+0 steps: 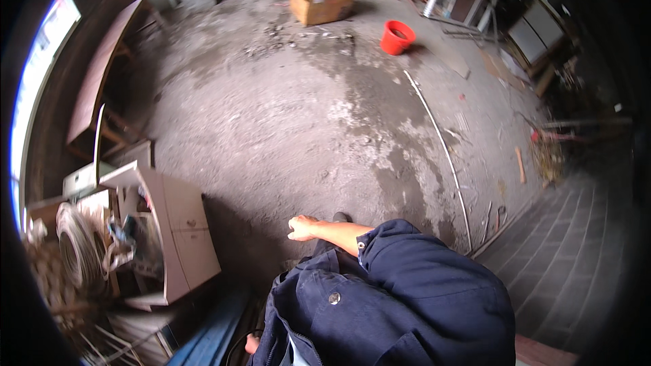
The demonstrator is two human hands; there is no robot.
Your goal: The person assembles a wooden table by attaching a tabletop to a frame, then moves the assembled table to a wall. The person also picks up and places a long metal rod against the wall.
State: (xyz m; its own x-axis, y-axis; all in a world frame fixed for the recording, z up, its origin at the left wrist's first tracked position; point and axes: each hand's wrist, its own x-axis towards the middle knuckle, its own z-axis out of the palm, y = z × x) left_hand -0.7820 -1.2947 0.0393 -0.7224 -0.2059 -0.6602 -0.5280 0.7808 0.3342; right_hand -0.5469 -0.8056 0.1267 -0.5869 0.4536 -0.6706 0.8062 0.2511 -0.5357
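My right hand (302,228) reaches out in front of my dark blue jacket (407,285), above the dusty floor (271,129). Its fingers are curled in, and I see nothing in them. It touches no object; the toe of a dark shoe (342,217) shows just beyond it. Only a small part of my left hand (253,343) shows at the lower edge, beside the jacket. A dark curved line, perhaps a cord or strap, runs by it. Its fingers are mostly hidden.
At left, a pale cabinet (193,230) stands near coiled cable (76,244) and clutter. Farther off are a cardboard box (319,8) and a red bucket (397,38). A long white strip (437,132) lies at right, before dark tiles (563,251). Boards and frames lean at far right.
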